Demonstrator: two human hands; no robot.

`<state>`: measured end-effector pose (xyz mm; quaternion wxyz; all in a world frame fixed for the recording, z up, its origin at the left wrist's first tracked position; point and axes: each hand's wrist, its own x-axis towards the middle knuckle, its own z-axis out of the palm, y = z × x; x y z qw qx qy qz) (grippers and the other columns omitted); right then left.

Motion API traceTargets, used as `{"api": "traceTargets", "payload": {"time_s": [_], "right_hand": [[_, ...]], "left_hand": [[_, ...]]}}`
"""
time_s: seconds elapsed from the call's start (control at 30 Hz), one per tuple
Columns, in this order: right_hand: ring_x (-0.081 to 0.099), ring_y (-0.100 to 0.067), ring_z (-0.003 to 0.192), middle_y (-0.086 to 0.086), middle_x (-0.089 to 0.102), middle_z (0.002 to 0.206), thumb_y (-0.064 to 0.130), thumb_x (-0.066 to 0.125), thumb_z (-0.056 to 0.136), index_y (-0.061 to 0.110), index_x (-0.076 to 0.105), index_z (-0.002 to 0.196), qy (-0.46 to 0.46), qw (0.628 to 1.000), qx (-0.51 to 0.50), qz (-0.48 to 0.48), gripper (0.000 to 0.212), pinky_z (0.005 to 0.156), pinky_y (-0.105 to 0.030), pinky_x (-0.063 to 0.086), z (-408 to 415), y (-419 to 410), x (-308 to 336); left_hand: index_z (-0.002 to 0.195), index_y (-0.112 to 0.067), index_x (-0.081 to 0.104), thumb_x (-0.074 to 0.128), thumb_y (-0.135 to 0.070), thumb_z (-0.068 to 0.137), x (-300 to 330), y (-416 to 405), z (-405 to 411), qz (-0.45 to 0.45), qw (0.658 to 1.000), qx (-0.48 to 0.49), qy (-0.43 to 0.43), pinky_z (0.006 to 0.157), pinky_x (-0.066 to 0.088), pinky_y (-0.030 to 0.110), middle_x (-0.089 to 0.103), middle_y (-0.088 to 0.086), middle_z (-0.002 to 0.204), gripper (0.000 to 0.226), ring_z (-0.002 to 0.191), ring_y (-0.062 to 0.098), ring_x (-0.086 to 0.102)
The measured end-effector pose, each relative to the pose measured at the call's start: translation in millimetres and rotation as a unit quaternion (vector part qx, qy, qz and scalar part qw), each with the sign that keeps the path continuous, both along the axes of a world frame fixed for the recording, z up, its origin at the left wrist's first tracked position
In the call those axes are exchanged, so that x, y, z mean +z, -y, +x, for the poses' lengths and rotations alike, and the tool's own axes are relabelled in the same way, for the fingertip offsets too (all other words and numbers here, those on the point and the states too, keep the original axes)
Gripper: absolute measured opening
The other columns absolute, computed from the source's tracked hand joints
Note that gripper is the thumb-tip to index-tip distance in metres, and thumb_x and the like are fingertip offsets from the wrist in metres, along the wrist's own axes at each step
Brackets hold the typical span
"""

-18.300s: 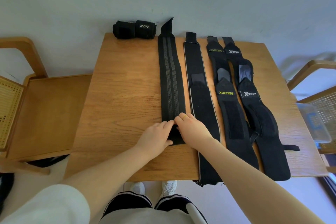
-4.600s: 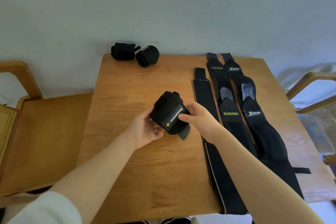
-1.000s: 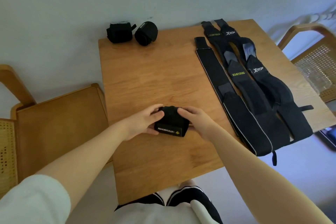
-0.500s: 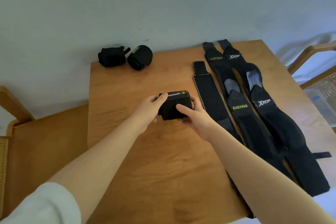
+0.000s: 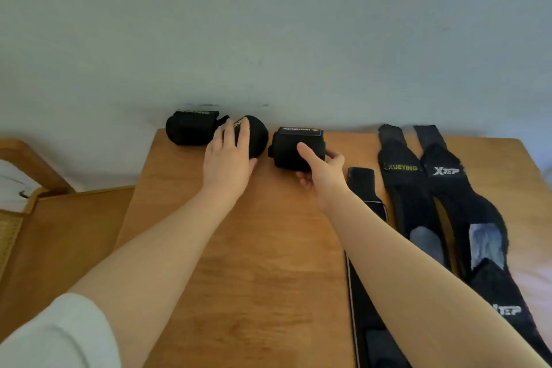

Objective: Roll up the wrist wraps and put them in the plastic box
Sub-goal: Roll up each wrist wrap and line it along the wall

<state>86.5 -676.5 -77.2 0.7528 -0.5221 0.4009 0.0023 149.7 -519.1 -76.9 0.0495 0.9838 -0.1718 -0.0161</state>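
Note:
My right hand (image 5: 321, 170) grips a freshly rolled black wrist wrap (image 5: 291, 148) at the far edge of the wooden table (image 5: 254, 248). My left hand (image 5: 228, 158) lies over a second rolled wrap (image 5: 258, 134), fingers extended across its top. A third rolled wrap (image 5: 189, 131) sits at the far left corner, touching the wall. Three flat unrolled wraps lie on the right: a plain black one (image 5: 363, 188), one marked XUEYING (image 5: 401, 176) and one marked XTEP (image 5: 448, 182). The plastic box is out of view.
A wooden chair (image 5: 50, 233) stands left of the table. The pale wall (image 5: 268, 39) rises directly behind the table's far edge.
Both hands have reached forward to the table's far edge. My right hand carried the rolled wrap there beside the other two rolls; my left hand let go of it and now rests on the middle roll.

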Motion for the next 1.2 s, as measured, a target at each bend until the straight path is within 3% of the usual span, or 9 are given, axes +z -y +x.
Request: {"api": "traceTargets", "payload": {"time_s": [0.1,0.23,0.43,0.5,0.67,0.83,0.97,1.13,1.2], "right_hand": [[0.060,-0.016,0.074,-0.004,0.057,0.109,0.039,0.071,0.083,0.021,0.035,0.128,-0.002,0.999,-0.002,-0.035,0.061,0.069,-0.027,0.054,22.2,6.1,-0.8],[0.064,-0.016,0.085,-0.003,0.052,0.121,0.043,0.061,0.089,0.018,0.040,0.133,-0.003,0.997,-0.013,-0.074,0.055,0.070,-0.024,0.054,39.6,15.5,-7.9],[0.062,-0.021,0.103,-0.004,0.045,0.138,0.027,0.044,0.101,0.016,0.032,0.145,0.052,0.996,0.066,0.032,0.047,0.092,-0.031,0.050,33.7,1.0,4.8],[0.058,-0.019,0.113,0.002,0.042,0.141,0.028,0.043,0.101,0.018,0.027,0.148,0.037,0.994,0.091,-0.041,0.051,0.100,-0.036,0.047,19.1,1.8,10.1],[0.065,-0.016,0.093,0.006,0.062,0.117,0.017,0.042,0.100,0.023,0.054,0.125,0.018,0.946,0.152,-0.286,0.029,0.083,-0.035,0.054,-64.1,0.4,23.6],[0.062,-0.011,0.088,0.000,0.066,0.101,0.012,0.042,0.099,0.022,0.062,0.106,-0.045,0.930,0.154,-0.330,0.023,0.073,-0.027,0.050,-153.2,-27.1,34.4],[0.059,-0.012,0.086,0.002,0.064,0.102,0.012,0.044,0.098,0.017,0.063,0.113,-0.086,0.907,0.147,-0.385,0.025,0.066,-0.021,0.046,-207.4,-50.3,37.9],[0.048,-0.014,0.115,-0.003,0.053,0.128,0.009,0.048,0.096,0.012,0.062,0.118,-0.132,0.876,0.093,-0.454,0.026,0.092,-0.020,0.035,-282.6,-71.0,30.8],[0.039,-0.020,0.131,-0.005,0.041,0.143,0.012,0.049,0.097,0.012,0.056,0.128,-0.176,0.870,0.085,-0.452,0.032,0.102,-0.026,0.034,-308.3,-70.0,26.3]], "left_hand": [[0.150,-0.011,0.013,0.058,-0.032,0.092,0.2,0.7,18.8,0.002,1.000,-0.002,0.000,0.107,0.031,0.038,0.022,0.012,0.153,0.077,0.139,0.031,0.023],[0.147,-0.014,0.027,0.059,0.001,0.086,2.3,-3.3,34.2,-0.021,0.996,-0.088,0.017,0.115,0.018,0.037,0.027,0.006,0.153,0.071,0.142,0.027,0.019],[0.152,-0.017,0.004,0.047,0.003,0.090,3.7,-2.8,35.0,0.046,0.997,-0.057,-0.005,0.117,-0.002,0.041,-0.002,0.005,0.160,0.078,0.146,0.030,-0.003],[0.152,-0.018,-0.003,0.047,-0.001,0.091,7.2,-3.5,28.0,0.051,0.998,-0.048,-0.003,0.116,-0.004,0.043,-0.010,0.004,0.159,0.080,0.146,0.030,-0.007],[0.151,-0.014,0.007,0.047,-0.017,0.095,18.3,-14.1,-18.7,0.002,0.993,-0.105,-0.046,0.118,0.004,0.040,-0.008,0.004,0.159,0.069,0.146,0.027,-0.003],[0.148,-0.017,0.026,0.048,-0.019,0.096,26.5,-33.9,-91.5,-0.071,0.976,-0.160,-0.132,0.113,0.024,0.034,-0.015,-0.002,0.158,0.057,0.145,0.023,0.004],[0.144,-0.019,0.035,0.049,-0.019,0.096,26.2,-53.0,-148.5,-0.113,0.955,-0.182,-0.204,0.086,0.043,0.020,-0.014,-0.007,0.158,0.050,0.141,0.023,0.027],[0.142,-0.019,0.037,0.046,-0.019,0.097,11.6,-66.8,-204.6,-0.114,0.925,-0.264,-0.249,0.088,0.046,0.023,0.006,-0.005,0.158,0.046,0.132,0.019,0.038],[0.137,-0.021,0.042,0.044,-0.018,0.097,14.0,-66.3,-226.6,-0.131,0.917,-0.267,-0.265,0.088,0.049,0.032,0.032,0.000,0.146,0.040,0.107,0.017,0.055]]}}
